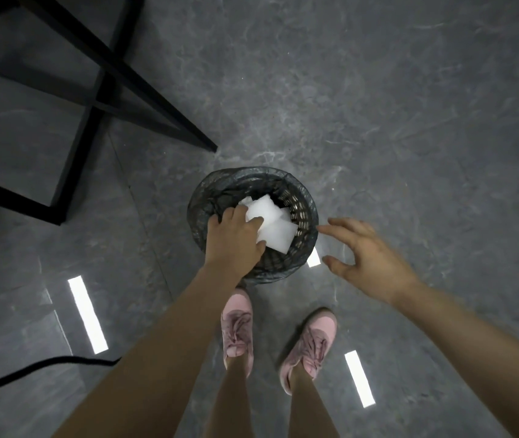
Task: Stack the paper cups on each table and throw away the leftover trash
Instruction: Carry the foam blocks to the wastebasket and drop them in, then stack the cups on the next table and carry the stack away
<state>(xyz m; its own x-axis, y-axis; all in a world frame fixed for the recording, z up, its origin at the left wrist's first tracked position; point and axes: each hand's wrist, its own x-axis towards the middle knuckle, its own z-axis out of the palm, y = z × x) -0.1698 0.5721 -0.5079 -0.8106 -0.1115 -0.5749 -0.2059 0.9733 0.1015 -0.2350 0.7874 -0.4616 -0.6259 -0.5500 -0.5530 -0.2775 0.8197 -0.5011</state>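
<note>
Now I'm pinching white tissues (271,226) in my left hand (234,238) over the bin (307,216), right hand (369,257) spread, empty; no cups or tables showing, so stacking I can't judge

No legible txt anywhere.

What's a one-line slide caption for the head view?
Left hand holds white napkins over the lined bin; right hand hovers open beside it.
</note>
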